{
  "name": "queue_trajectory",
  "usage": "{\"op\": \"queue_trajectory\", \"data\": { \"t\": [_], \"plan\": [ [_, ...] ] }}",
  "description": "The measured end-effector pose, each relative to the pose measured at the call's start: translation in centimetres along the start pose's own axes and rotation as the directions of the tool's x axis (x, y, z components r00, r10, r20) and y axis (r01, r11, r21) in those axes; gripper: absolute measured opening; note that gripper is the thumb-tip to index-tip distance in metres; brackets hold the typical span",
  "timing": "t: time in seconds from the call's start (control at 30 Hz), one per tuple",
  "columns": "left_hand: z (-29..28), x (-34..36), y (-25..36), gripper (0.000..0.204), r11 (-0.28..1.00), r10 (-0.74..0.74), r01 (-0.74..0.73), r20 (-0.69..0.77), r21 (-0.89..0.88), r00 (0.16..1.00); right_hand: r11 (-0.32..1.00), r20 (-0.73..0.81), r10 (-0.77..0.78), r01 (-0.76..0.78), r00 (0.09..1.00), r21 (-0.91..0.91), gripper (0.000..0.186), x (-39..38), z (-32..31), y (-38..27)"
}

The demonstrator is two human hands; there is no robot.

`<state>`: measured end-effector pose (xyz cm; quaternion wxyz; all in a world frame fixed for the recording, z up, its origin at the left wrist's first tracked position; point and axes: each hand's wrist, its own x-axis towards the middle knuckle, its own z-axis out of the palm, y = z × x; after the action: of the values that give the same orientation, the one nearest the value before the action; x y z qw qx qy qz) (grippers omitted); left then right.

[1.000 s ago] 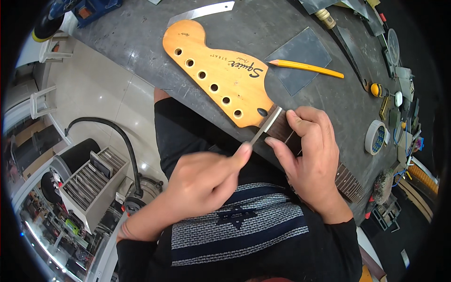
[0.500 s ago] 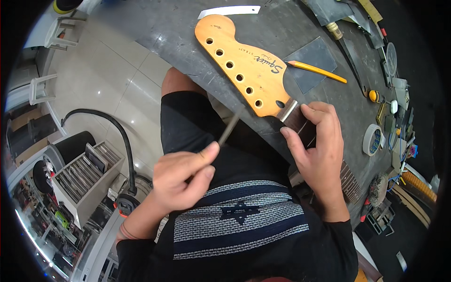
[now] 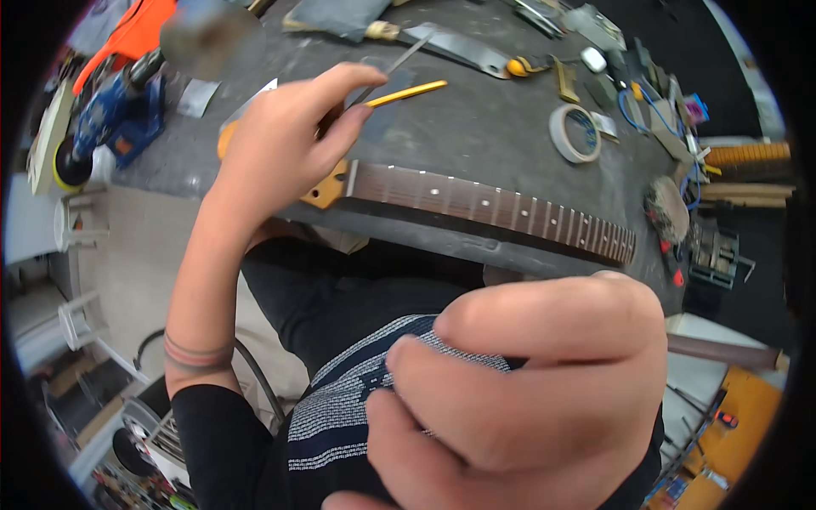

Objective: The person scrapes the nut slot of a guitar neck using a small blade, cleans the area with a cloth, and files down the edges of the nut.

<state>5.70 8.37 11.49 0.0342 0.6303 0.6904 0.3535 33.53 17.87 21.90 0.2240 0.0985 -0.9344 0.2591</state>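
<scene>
One thin file clamped in left hand over bench, guitar neck lying on it. Right hand apart, curled in foreground; can't tell if holding anything.

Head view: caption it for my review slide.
Left hand holding a slim metal file, guitar neck on the workbench, right hand close to the camera.

Workshop, tool-strewn bench, guitar neck
</scene>
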Motion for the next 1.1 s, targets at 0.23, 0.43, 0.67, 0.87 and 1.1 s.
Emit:
{"op": "queue_trajectory", "data": {
  "t": [0.23,0.43,0.67,0.87,1.1],
  "plan": [
    [8.0,14.8,-2.0,0.027,0.936,0.304,-0.335,0.23,0.109,0.925,0.994,-0.041,0.105,-0.105,0.994,0.001,0.02,-4.3,-5.1,-2.4],
    [12.8,22.4,-3.4,0.039,0.815,0.417,-0.441,0.148,0.376,0.897,0.91,-0.444,0.354,-0.412,0.824,-0.039,0.018,-9.1,-8.6,2.1],
    [7.7,18.8,-2.0,0.023,0.923,0.256,-0.335,0.348,0.188,0.902,0.31,-0.597,0.729,-0.94,0.333,-0.146,0.047,-19.9,-17.3,17.5],
    [3.1,14.6,-3.0,0.017,0.957,0.101,-0.176,0.307,0.23,0.946,0.278,-0.361,0.775,-0.792,0.519,-0.543,0.027,-20.6,-19.5,29.2],
    [-5.4,3.2,-5.0,0.01,0.933,-0.224,0.202,0.039,0.298,0.974,0.309,-0.282,0.808,-0.781,0.517,-0.543,0.038,-17.0,-17.6,27.8]
  ]
}}
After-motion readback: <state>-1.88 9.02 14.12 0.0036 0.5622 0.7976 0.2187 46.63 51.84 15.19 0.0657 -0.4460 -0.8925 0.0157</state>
